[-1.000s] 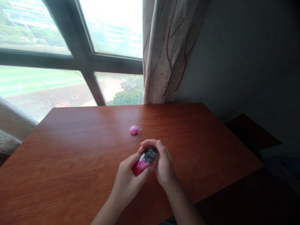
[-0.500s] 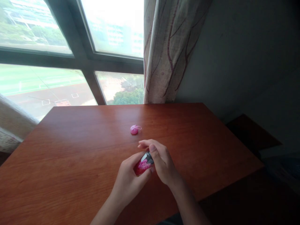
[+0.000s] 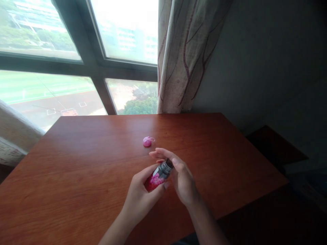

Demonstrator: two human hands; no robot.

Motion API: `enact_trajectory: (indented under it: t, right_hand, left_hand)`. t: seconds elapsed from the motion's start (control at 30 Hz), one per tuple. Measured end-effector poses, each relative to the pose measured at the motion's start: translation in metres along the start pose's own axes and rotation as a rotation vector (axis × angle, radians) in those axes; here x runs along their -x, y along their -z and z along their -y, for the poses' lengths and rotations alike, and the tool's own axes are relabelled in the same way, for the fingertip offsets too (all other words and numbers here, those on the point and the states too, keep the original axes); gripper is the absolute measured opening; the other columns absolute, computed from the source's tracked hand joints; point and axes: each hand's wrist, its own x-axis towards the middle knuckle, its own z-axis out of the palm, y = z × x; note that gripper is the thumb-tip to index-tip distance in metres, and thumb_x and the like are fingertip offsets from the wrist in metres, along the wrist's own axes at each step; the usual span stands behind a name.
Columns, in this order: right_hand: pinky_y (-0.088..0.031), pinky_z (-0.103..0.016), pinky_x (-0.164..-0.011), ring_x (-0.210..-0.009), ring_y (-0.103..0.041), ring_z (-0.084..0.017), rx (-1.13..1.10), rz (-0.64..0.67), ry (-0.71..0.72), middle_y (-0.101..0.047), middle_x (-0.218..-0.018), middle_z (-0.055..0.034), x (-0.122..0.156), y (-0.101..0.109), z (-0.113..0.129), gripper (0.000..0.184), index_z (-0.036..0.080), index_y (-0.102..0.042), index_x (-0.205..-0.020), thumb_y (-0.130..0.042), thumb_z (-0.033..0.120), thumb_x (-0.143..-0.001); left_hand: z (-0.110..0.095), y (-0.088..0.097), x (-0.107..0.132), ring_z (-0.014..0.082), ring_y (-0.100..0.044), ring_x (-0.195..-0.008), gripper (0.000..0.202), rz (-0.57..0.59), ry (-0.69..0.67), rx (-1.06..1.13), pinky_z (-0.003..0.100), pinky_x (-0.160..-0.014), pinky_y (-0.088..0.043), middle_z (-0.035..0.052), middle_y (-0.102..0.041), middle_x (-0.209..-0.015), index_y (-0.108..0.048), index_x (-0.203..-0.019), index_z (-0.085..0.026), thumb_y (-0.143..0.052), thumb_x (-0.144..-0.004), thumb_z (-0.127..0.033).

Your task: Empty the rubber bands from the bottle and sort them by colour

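Note:
My left hand (image 3: 143,194) is wrapped round a small glass bottle (image 3: 157,177) with a pink and red pattern on its lower part. The bottle tilts up to the right, and its uncapped, clear neck shows. My right hand (image 3: 180,173) curves beside the neck, palm towards the mouth, with fingers stretched out and the thumb near the rim. Whether it touches the rim I cannot tell. Beyond the fingertips, a pink cap (image 3: 147,142) with a thin loop lies on the table.
The brown wooden table (image 3: 76,163) reaches to the window (image 3: 94,68) at the back. A patterned curtain (image 3: 186,58) hangs behind its far edge, and a dark wall (image 3: 255,68) stands to the right. The table's right edge slants towards me.
My right hand has drawn back from the bottle's top and turned slightly, uncovering the neck. My left hand keeps its hold on the bottle. The cap has stayed on the table.

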Motion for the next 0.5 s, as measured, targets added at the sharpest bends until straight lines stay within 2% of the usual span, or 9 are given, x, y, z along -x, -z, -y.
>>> enact_trajectory:
  t: [0.17, 0.27, 0.5]
  right_hand:
    - [-0.042, -0.039, -0.097, -0.114, -0.06, -0.025, -0.214, -0.068, -0.035, -0.069, -0.118, -0.0095, -0.004, -0.001, 0.003, 0.041, 0.022, -0.062, -0.121, -0.045, 0.045, -0.091]
    - [-0.04, -0.039, -0.1, -0.116, -0.06, -0.025, -0.315, -0.086, -0.058, -0.069, -0.12, -0.0098, -0.008, -0.002, 0.008, 0.04, 0.022, -0.062, -0.119, -0.044, 0.046, -0.092]
    - [-0.039, -0.041, -0.103, -0.121, -0.058, -0.025, -0.2, -0.025, -0.001, -0.068, -0.122, -0.0092, -0.013, -0.002, 0.017, 0.043, 0.023, -0.059, -0.121, -0.04, 0.05, -0.094]
  left_hand:
    - [0.003, -0.001, 0.0, 0.0243, -0.068, -0.092, 0.037, 0.006, -0.002, 0.014, 0.03, -0.082, -0.052, 0.0061, -0.073, -0.1, -0.068, -0.114, -0.015, -0.069, -0.079, -0.029]
    - [0.005, -0.002, 0.0, 0.0237, -0.067, -0.094, 0.035, 0.03, -0.012, -0.007, 0.029, -0.084, -0.052, 0.0053, -0.073, -0.101, -0.067, -0.114, -0.016, -0.068, -0.081, -0.028]
    - [0.003, -0.003, 0.001, 0.0223, -0.067, -0.093, 0.033, 0.073, -0.041, -0.06, 0.029, -0.085, -0.05, 0.0047, -0.072, -0.102, -0.066, -0.114, -0.017, -0.068, -0.081, -0.025]
